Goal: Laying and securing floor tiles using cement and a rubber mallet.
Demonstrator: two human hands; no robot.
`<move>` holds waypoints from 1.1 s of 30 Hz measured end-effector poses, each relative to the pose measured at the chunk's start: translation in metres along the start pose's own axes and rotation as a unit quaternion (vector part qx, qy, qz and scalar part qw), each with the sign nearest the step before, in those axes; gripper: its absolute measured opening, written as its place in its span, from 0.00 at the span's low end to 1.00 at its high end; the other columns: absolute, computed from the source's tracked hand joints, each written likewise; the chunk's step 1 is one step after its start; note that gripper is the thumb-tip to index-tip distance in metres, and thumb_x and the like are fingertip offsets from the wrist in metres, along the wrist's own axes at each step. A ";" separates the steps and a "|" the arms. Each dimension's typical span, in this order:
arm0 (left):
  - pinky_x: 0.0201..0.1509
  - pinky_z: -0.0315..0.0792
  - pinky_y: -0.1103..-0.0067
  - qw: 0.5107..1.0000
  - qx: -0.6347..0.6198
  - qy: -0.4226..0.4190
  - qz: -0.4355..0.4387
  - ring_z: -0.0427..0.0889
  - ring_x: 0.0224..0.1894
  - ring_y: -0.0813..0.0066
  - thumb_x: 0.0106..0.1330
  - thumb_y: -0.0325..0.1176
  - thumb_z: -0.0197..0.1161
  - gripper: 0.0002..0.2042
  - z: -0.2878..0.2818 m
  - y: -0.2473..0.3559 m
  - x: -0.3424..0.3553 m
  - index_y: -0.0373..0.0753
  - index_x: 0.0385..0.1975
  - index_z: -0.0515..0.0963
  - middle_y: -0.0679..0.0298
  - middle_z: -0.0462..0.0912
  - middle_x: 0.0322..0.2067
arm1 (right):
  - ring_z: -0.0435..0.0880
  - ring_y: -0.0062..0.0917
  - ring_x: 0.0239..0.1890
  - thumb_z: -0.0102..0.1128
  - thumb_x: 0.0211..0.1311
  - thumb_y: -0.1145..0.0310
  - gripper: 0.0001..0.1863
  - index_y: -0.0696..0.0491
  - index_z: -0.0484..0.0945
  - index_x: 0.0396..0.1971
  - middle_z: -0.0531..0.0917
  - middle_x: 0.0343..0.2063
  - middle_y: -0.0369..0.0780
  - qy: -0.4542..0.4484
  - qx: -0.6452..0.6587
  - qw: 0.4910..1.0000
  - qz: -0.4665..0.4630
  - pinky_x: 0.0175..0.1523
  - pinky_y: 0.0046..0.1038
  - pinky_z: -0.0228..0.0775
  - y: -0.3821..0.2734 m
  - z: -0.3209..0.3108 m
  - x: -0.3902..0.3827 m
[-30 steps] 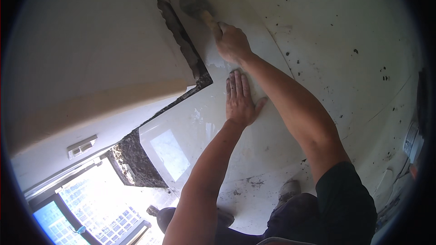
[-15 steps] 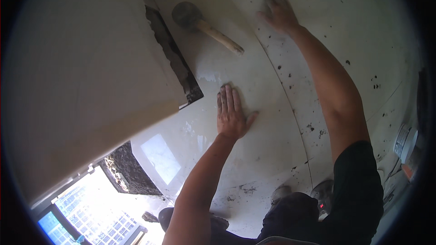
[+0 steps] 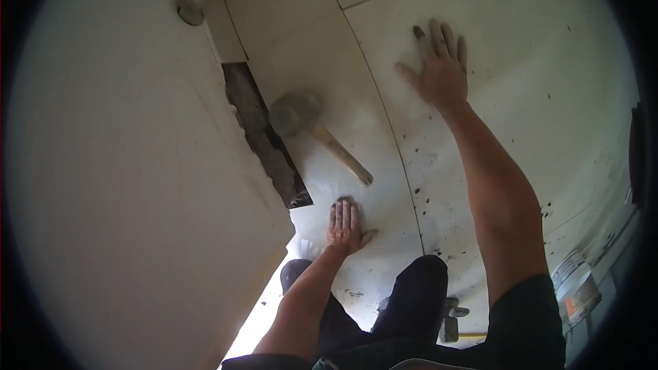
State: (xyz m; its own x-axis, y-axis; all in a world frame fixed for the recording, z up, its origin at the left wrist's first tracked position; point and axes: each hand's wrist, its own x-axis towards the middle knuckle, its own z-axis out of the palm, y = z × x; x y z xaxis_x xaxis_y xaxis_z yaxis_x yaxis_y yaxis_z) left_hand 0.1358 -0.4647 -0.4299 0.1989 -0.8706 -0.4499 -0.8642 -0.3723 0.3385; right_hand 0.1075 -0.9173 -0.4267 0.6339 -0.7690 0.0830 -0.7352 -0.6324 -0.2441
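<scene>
My left hand (image 3: 346, 225) rests palm down on a pale, glossy floor tile (image 3: 384, 212), its fingers stretched out and the thumb spread aside. Farther off and to the right, my right hand (image 3: 444, 72) lies flat with fingers apart on the neighbouring tile (image 3: 507, 41), across a dark joint. Grey dirt covers the fingertips of both hands. Beyond my left hand lies a mallet with a grey head (image 3: 296, 113) and a wooden handle (image 3: 346, 157) angled toward me. Neither hand touches it or holds anything.
A pale wall (image 3: 137, 164) rises on the left. Along its foot runs a ragged gap (image 3: 264, 137) showing dark, rough material. Pipe-like stubs (image 3: 188, 7) stand farther up. Dark crumbs dot the right tile. A bucket-like container (image 3: 579, 288) stands at the lower right.
The view has shifted, so the mallet and tiles sit lower in it. My right hand's fingers are now more widely spread. My left hand remains flat on the tile.
</scene>
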 end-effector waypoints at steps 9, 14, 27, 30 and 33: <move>0.68 0.55 0.50 0.997 -0.013 -0.077 -0.026 0.65 0.62 0.38 0.55 0.62 0.63 0.42 -0.028 0.010 0.013 0.27 0.56 0.67 0.39 0.68 0.57 | 0.49 0.42 0.75 0.63 0.54 0.41 0.45 0.50 0.64 0.68 0.56 0.72 0.46 -0.099 0.009 0.994 0.033 0.75 0.54 0.36 0.004 -0.010 0.013; 0.72 0.55 0.54 0.986 -0.042 -0.154 -0.037 0.68 0.65 0.47 0.61 0.59 0.60 0.36 -0.033 0.006 0.008 0.32 0.59 0.71 0.47 0.71 0.61 | 0.49 0.44 0.75 0.63 0.53 0.39 0.46 0.50 0.65 0.68 0.55 0.73 0.46 -0.080 0.007 0.996 0.025 0.74 0.55 0.34 0.002 -0.004 0.017; 0.60 0.63 0.55 0.991 -0.102 -0.072 -0.044 0.71 0.56 0.50 0.56 0.54 0.65 0.31 -0.044 0.014 0.028 0.31 0.49 0.74 0.49 0.75 0.48 | 0.50 0.47 0.74 0.45 0.62 0.31 0.47 0.58 0.66 0.66 0.56 0.71 0.52 -0.085 -0.047 0.995 -0.004 0.74 0.54 0.33 0.005 0.003 0.018; 0.59 0.63 0.55 0.990 -0.111 -0.067 -0.052 0.71 0.55 0.51 0.56 0.54 0.66 0.31 -0.045 0.015 0.030 0.31 0.49 0.74 0.49 0.75 0.48 | 0.51 0.49 0.74 0.42 0.63 0.31 0.48 0.61 0.64 0.66 0.56 0.70 0.55 -0.083 -0.058 0.995 -0.020 0.74 0.54 0.35 0.004 0.002 0.019; 0.59 0.63 0.55 0.989 -0.119 -0.067 -0.058 0.72 0.55 0.51 0.56 0.54 0.66 0.31 -0.044 0.016 0.028 0.31 0.49 0.74 0.49 0.75 0.48 | 0.51 0.50 0.74 0.42 0.63 0.31 0.48 0.62 0.64 0.66 0.56 0.70 0.55 -0.089 -0.063 0.994 -0.020 0.74 0.54 0.35 0.003 0.002 0.020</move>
State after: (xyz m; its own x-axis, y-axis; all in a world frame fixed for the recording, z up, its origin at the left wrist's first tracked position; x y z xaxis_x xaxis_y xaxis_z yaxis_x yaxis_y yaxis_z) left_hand 0.1477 -0.5092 -0.4005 0.2138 -0.7729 -0.5974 -0.7027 -0.5465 0.4556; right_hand 0.1186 -0.9347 -0.4274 0.6873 -0.7215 -0.0843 -0.7258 -0.6775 -0.1193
